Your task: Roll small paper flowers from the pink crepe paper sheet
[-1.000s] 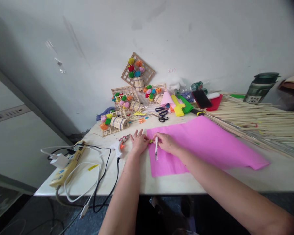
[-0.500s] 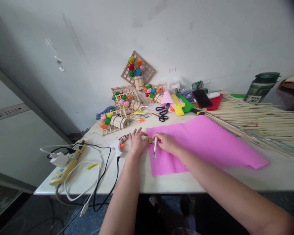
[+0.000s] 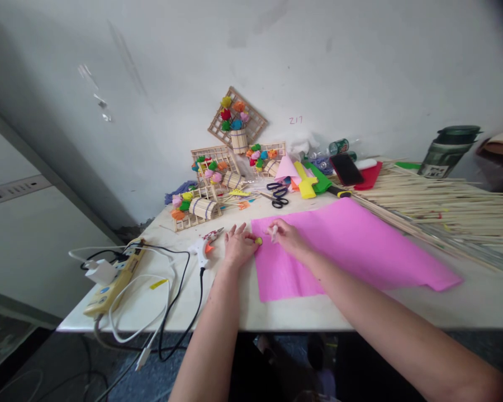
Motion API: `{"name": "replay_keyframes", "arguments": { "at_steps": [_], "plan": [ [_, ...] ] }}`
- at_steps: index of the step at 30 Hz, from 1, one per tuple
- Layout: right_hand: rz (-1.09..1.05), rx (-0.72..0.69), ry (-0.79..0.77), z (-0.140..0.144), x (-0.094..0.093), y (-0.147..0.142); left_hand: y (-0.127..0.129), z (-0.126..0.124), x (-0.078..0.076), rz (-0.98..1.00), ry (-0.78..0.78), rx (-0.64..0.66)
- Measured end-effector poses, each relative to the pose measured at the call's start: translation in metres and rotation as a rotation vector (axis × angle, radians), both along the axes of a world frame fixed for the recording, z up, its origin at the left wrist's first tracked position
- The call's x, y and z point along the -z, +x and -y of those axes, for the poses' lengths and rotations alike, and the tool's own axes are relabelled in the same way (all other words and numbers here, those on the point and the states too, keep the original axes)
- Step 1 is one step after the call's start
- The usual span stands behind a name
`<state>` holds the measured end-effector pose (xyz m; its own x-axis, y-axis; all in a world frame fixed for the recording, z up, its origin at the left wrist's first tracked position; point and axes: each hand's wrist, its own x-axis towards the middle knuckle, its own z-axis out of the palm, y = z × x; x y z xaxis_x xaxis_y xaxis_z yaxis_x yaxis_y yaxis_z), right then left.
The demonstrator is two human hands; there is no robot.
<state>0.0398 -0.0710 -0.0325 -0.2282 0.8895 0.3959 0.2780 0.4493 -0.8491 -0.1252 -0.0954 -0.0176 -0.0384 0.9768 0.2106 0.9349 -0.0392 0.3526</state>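
Pink crepe paper sheet [image 3: 343, 248] lies flat on white table [image 3: 276, 315]. Left hand [image 3: 238, 247] rests at sheet's near-left corner, fingers pinning small yellow-green disc [image 3: 258, 241]. Right hand [image 3: 287, 237] on the paper, closed around white pen [image 3: 273, 232], tip beside disc. Glue gun [image 3: 204, 247] just left; scissors [image 3: 279, 195] behind.

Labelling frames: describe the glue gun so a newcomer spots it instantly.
Start at the big pink paper sheet on the table. Just past its left edge, beyond the left hand, lies the glue gun. It is the only white tool with an orange trigger, and a black cord trails from it over the table edge.
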Motion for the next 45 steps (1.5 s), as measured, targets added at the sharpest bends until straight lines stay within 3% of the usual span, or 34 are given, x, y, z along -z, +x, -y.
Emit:
{"name": "replay_keyframes", "arguments": {
  "at_steps": [6,13,17,21,25,34,45],
  "plan": [
    [-0.288,0.061,-0.249,-0.003,-0.007,-0.001,0.0,0.0,-0.001,0.05,-0.044,-0.032],
    [-0.219,0.185,-0.04,-0.012,0.003,-0.001,0.001,0.0,-0.002,0.084,-0.095,-0.038],
    [-0.167,0.169,-0.095,-0.019,0.001,-0.003,0.0,0.0,0.001,0.098,-0.077,-0.025],
    [-0.121,0.09,-0.22,-0.024,-0.017,-0.005,-0.002,-0.002,0.004,0.102,-0.064,-0.013],
    [-0.15,0.088,-0.228,-0.027,-0.03,-0.015,-0.003,-0.003,0.004,0.102,-0.069,-0.02],
    [0.011,0.222,-0.104,-0.028,0.01,-0.037,-0.003,-0.002,0.002,0.101,-0.1,-0.009],
    [0.068,0.169,-0.096,-0.021,0.003,-0.033,-0.003,-0.003,0.004,0.104,-0.08,-0.01]
  ]
}}
